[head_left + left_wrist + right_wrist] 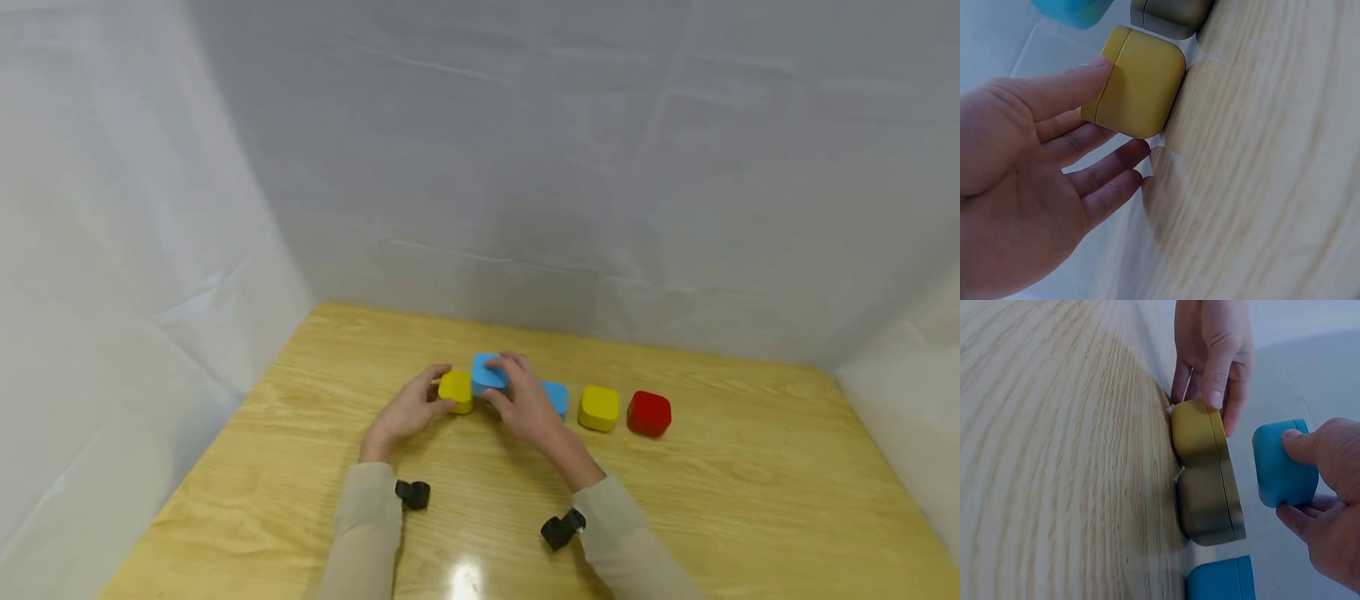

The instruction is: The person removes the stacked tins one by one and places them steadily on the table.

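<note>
Pale wooden table, white sheeting behind; left hand steadies yellow block; right hand grips lifted blue block.

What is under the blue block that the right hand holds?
The blue block is lifted above an olive-grey block, apart from it. That block sits on the table beside the yellow block that the left hand touches. The head view hides it.

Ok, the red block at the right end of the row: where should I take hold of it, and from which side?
Probably from above, pinching the red block across its near and far faces. It sits flat on the table, and the yellow block stands close on its left, leaving little room on that side. The rounded corners may slip, so grip mid-face.
</note>
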